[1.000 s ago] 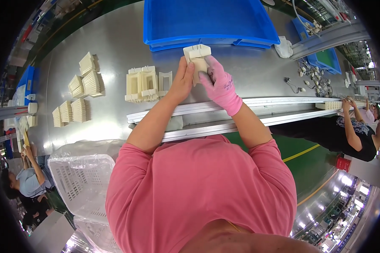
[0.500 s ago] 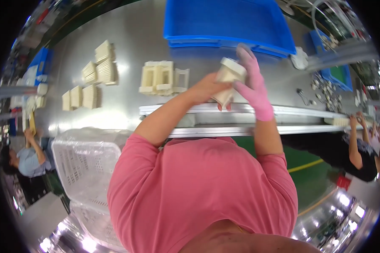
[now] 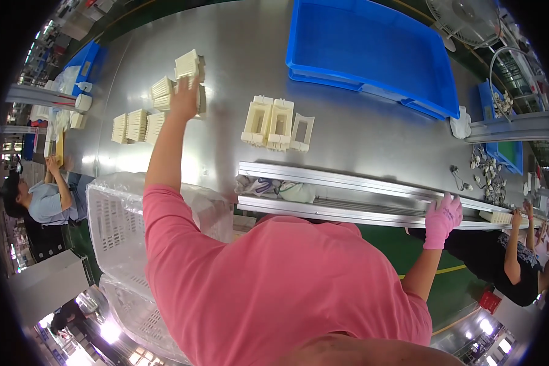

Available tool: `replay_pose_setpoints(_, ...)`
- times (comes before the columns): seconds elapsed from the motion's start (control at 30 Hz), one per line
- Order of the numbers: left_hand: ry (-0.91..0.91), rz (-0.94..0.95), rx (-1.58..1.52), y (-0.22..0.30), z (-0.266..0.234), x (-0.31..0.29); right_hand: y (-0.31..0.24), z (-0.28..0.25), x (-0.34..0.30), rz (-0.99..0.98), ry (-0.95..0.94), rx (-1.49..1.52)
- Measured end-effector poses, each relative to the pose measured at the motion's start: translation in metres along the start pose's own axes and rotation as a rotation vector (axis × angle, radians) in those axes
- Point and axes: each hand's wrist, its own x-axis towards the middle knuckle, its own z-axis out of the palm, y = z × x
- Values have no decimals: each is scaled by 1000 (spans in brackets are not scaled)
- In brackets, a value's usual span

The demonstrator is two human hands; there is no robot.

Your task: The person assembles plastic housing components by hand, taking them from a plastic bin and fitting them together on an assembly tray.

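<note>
My bare left hand (image 3: 185,99) reaches over a group of cream ribbed plastic parts (image 3: 188,63) on the left of the metal table. Its fingers are stretched out and cover part of one piece. More of these ribbed parts (image 3: 138,125) lie in a row closer to me. My right hand (image 3: 443,216), in a pink glove, is over the rails of the metal track (image 3: 360,210) at the right, fingers extended and nothing visible in them. Between my hands stand cream rectangular frames (image 3: 268,124) with open middles, and a thinner frame (image 3: 302,132) beside them.
A large blue tray (image 3: 372,46) sits at the far side. Cloths or bags (image 3: 296,191) lie in the track's left end. White crates (image 3: 125,226) stand at my left. Small metal parts (image 3: 489,177) are heaped at the right. Co-workers sit at both sides.
The cream part held between both hands has left them. My left hand has moved left to the ribbed parts, my right hand right and nearer to the track. The whole view has shifted.
</note>
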Motion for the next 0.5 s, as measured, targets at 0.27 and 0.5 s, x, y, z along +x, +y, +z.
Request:
replay_pose_setpoints(0.27, -362, -182, 115, -32, 31, 21, -47, 38, 0, -180, 133, 300)
replay_pose_setpoints(0.5, -114, -367, -161, -1, 55, -12, -47, 49, -2, -157, 168, 425)
